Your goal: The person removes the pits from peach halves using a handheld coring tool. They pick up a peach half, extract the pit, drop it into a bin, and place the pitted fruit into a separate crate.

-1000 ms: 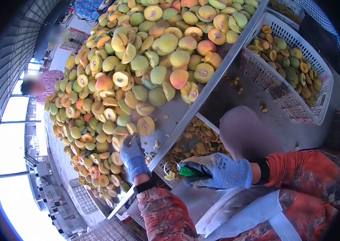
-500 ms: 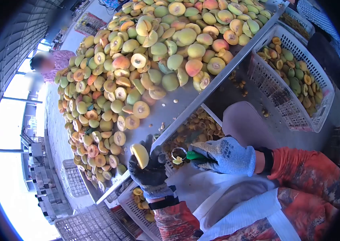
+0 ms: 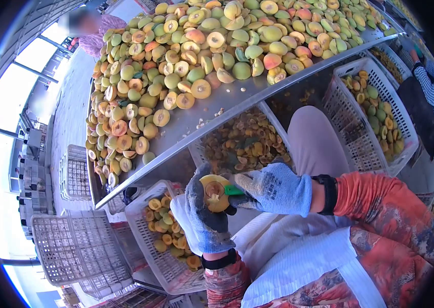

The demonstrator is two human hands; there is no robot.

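Observation:
My left hand [image 3: 201, 213], in a dark-coated glove, holds a yellow peach half [image 3: 211, 189] with its cut face showing a brown centre. In a blue-grey glove, my right hand [image 3: 283, 190] is closed around the green handle of a pitting tool [image 3: 234, 190]. The tool's working end meets the cut face; its metal loop cannot be made out there now. Both hands are in front of the steel table's edge, above my apron-covered lap.
A large heap of halved peaches [image 3: 176, 66] covers much of the steel table [image 3: 217, 100]. Below its edge sits a bin of fruit scraps [image 3: 250, 138]. Crates of peach halves stand at left [image 3: 135, 220] and right [image 3: 404, 118]. Another person's checked sleeve [image 3: 430, 84] shows at right.
My left hand has turned the peach half to face the tool, and both hands have come together. The tool's loop, visible before, is now at the fruit. The view has shifted.

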